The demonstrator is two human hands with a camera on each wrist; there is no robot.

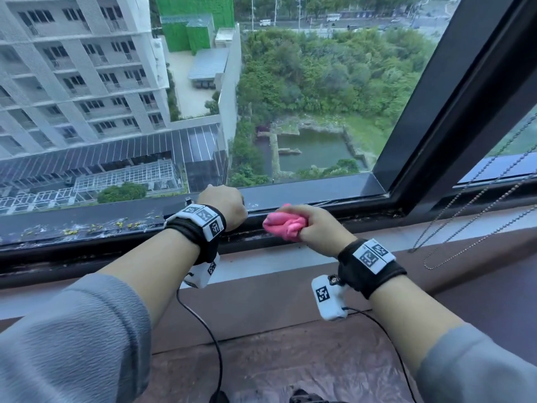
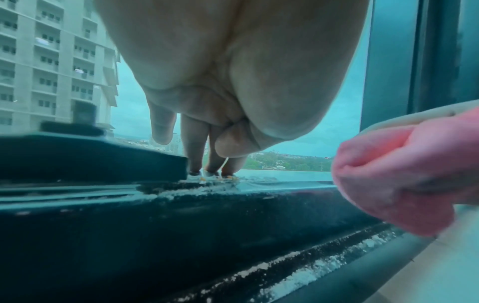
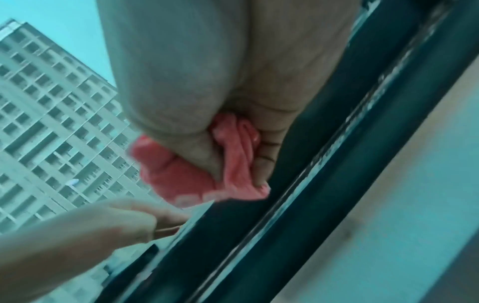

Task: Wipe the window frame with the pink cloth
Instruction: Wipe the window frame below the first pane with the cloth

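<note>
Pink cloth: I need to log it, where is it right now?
The pink cloth is bunched in the right hand, at the dark window frame, just right of the left hand.

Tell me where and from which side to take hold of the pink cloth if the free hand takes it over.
Probably the bunched end of the pink cloth sticking out of the right hand, approached from the left: that lobe is exposed, while the rest is wrapped in curled fingers. The left hand is beside it.
</note>
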